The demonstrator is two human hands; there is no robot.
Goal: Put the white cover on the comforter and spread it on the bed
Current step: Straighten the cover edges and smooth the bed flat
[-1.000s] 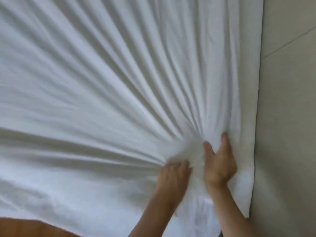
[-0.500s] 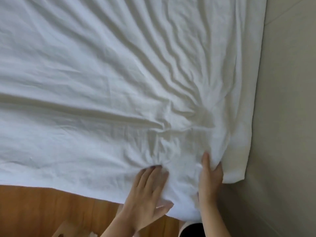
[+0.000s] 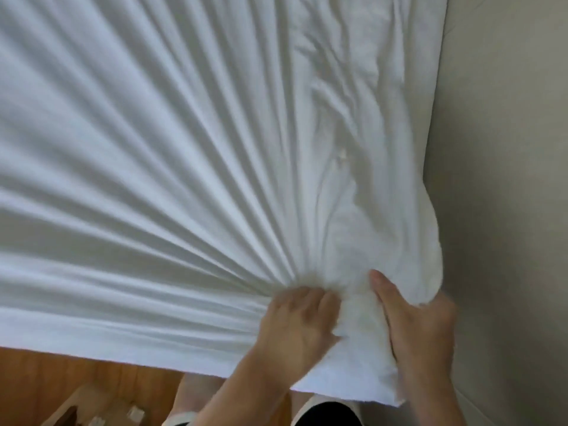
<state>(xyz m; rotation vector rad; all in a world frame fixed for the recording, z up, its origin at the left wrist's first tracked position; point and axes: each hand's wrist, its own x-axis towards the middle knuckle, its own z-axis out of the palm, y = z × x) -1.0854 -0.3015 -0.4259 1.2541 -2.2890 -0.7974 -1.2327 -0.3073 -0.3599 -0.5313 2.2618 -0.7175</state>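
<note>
Left hand [image 3: 299, 322] grips a bunched gather of the white cover [image 3: 153, 167]; right hand [image 3: 418, 327] clamps the padded corner just beside it, fingers curled round the fabric. Taut pleats fan away from both hands across the bed. Wood floor [image 3: 76, 373] lies below the near edge. Judgement: seating the comforter corner inside the cover; next, shake out and flatten.
</note>
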